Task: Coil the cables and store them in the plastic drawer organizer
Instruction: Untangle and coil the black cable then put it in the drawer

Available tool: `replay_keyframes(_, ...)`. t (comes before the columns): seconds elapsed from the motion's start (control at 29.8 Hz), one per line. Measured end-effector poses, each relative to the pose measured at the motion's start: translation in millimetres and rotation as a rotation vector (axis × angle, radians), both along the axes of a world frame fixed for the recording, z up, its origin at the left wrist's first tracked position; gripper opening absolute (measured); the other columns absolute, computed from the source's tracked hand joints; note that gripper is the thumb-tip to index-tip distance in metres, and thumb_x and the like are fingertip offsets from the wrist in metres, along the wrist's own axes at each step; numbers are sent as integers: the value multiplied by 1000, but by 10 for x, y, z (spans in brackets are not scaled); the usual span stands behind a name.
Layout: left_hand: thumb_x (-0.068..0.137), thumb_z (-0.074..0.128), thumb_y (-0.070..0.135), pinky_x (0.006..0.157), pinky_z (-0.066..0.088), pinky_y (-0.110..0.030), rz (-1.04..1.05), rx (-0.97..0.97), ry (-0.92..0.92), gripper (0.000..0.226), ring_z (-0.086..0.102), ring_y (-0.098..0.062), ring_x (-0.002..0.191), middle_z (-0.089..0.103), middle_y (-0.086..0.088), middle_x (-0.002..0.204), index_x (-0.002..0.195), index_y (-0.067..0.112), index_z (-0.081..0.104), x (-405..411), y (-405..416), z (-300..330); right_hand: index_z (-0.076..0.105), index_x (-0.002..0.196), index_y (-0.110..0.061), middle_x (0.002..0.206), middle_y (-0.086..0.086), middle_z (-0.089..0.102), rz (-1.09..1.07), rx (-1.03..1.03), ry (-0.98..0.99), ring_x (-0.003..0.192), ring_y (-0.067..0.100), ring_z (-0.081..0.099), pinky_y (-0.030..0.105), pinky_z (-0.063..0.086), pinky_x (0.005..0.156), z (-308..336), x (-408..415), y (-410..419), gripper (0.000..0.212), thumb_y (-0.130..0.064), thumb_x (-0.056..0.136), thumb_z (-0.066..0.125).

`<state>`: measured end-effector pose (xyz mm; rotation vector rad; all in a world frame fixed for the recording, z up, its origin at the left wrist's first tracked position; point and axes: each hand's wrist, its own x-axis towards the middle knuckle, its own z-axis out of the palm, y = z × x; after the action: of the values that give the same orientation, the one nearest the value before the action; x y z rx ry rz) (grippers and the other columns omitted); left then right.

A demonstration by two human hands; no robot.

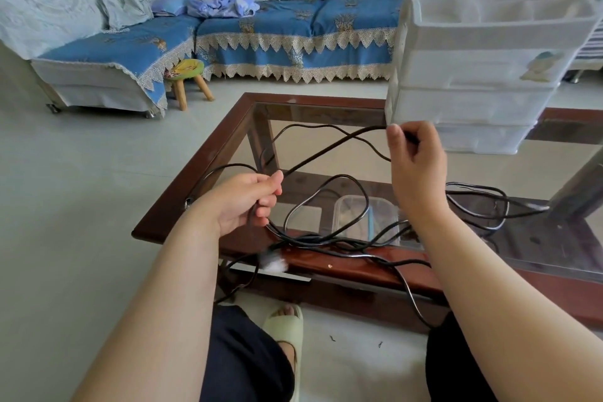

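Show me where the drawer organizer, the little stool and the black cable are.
drawer organizer (470, 68): head view, front of its upper drawer.
stool (184, 69): head view, its padded seat.
black cable (326, 148): head view, the stretch held between the two hands.

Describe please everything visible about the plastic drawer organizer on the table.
The plastic drawer organizer is milky, translucent white plastic with stacked drawers, all shut, and an open divided tray on top. A small sticker sits on one drawer front. It stands upright on the far right of the glass-topped table, just behind the right hand. Neither hand touches it.
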<state>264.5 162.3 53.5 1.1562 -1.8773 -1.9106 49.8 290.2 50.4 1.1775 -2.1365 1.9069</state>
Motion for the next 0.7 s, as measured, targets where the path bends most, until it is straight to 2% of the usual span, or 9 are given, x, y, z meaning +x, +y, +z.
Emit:
replay_keyframes(0.07, 88, 55, 44, 51, 38, -19, 37, 17, 5, 31, 35, -6, 50, 37, 6, 59, 82, 14, 52, -25, -22, -33, 52, 89, -18, 67, -18, 48, -77, -64, 54, 60, -3, 44, 22, 37, 59, -3, 20, 34, 18, -35, 93, 55)
replay_keyframes(0.1, 88, 54, 45, 51, 40, -19, 71, 61, 43, 31, 38, -6, 50, 40, 5, 60, 79, 15, 52, -44, -32, -49, 54, 90, -16, 66, -18, 48, -101, -84, 72, 59, -3, 44, 22, 37, 59, -9, 36, 48, 18, -34, 93, 56)
replay_keyframes(0.2, 93, 47, 47, 49, 49, -19, 238, 358, 304, 37, 51, -5, 47, 50, 6, 58, 72, 18, 53, -80, -61, -45, 57, 89, -13, 63, -18, 50, -115, -54, 144, 58, 5, 47, 27, 37, 58, -23, 64, 68, 22, -35, 93, 57)
replay_keyframes(0.27, 95, 43, 48, 38, 39, -14, 359, 547, 557, 41, 40, -2, 37, 41, 9, 49, 73, 16, 53, -93, -82, -16, 57, 86, -13, 62, -10, 52, -74, 95, 291, 57, 17, 49, 28, 37, 54, -33, 59, 52, 26, -38, 93, 55)
replay_keyframes(0.34, 101, 38, 42, 32, 25, -15, 475, 570, 722, 43, 28, -4, 32, 32, 9, 45, 74, 14, 55, -102, -94, 4, 55, 86, -13, 63, -3, 54, 5, 332, 477, 56, 24, 52, 28, 40, 50, -70, 71, 24, 30, -42, 94, 51)
replay_keyframes(0.44, 100, 29, 27, 32, 20, -18, 567, 395, 768, 38, 23, -6, 32, 30, 7, 46, 83, 12, 60, -144, -69, 38, 52, 90, -20, 67, -2, 55, 158, 694, 650, 67, 28, 60, 29, 40, 51, -154, 212, -34, 31, -49, 95, 42)
replay_keyframes(0.5, 100, 27, 20, 34, 22, -18, 542, 218, 725, 35, 26, -6, 35, 35, 7, 47, 94, 11, 61, -196, -37, 65, 53, 95, -21, 76, 1, 61, 258, 804, 706, 77, 29, 62, 30, 39, 55, -197, 343, -56, 32, -50, 96, 39)
replay_keyframes(0.6, 104, 33, 32, 43, 29, -20, 363, 30, 637, 35, 36, -7, 45, 48, 6, 56, 113, 14, 61, -276, 72, 85, 54, 103, -20, 90, 6, 65, 375, 895, 765, 85, 31, 63, 32, 39, 59, -233, 515, -51, 34, -50, 96, 39)
replay_keyframes(0.7, 98, 33, 48, 55, 47, -26, 172, -238, 467, 44, 56, -14, 59, 61, 2, 67, 118, 21, 60, -329, 222, 78, 53, 107, -17, 101, 7, 64, 477, 869, 848, 94, 30, 61, 35, 40, 65, -277, 656, 21, 33, -44, 98, 37)
